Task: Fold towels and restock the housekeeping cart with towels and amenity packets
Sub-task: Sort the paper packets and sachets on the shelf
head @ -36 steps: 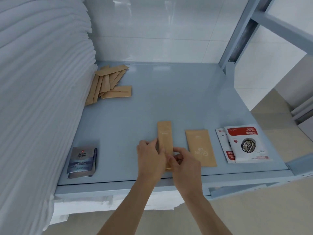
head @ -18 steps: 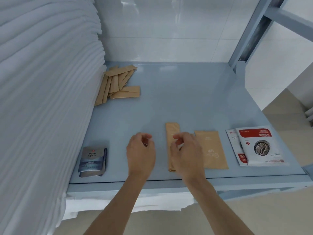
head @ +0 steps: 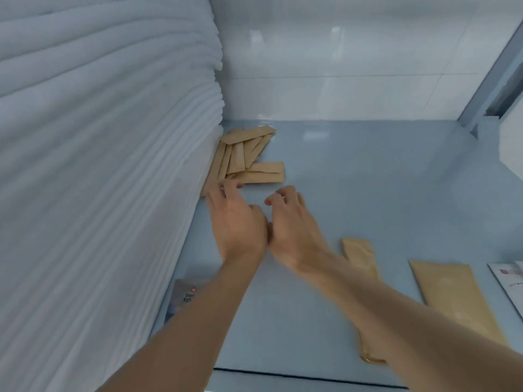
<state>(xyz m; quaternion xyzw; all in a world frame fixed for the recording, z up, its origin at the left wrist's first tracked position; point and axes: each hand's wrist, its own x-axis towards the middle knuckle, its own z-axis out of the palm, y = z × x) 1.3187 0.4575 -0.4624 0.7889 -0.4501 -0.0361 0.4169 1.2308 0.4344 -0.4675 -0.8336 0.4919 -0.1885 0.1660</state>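
Observation:
A loose pile of several tan paper packets [head: 249, 157] lies at the back left of the blue-grey shelf [head: 368, 179], against a tall stack of folded white towels [head: 99, 165]. My left hand [head: 236, 219] and my right hand [head: 294, 224] reach side by side toward that pile, fingers curled and apart, holding nothing. The left fingertips touch the pile's near edge; the right fingertips hover just short of it. A narrow tan packet [head: 359, 256] lies flat on the shelf, partly hidden under my right forearm. A wider tan packet [head: 452, 298] lies to its right.
A grey coffee sachet [head: 184, 295] sits by the towels, partly covered by my left forearm. A white and red sachet [head: 509, 281] shows at the right edge. The shelf's front edge [head: 297, 376] runs below. A blue frame post [head: 489, 80] stands at the back right.
Both hands let go of the narrow tan packet, which stays on the shelf, and moved forward and left to the pile of packets. The camera shifted closer and left.

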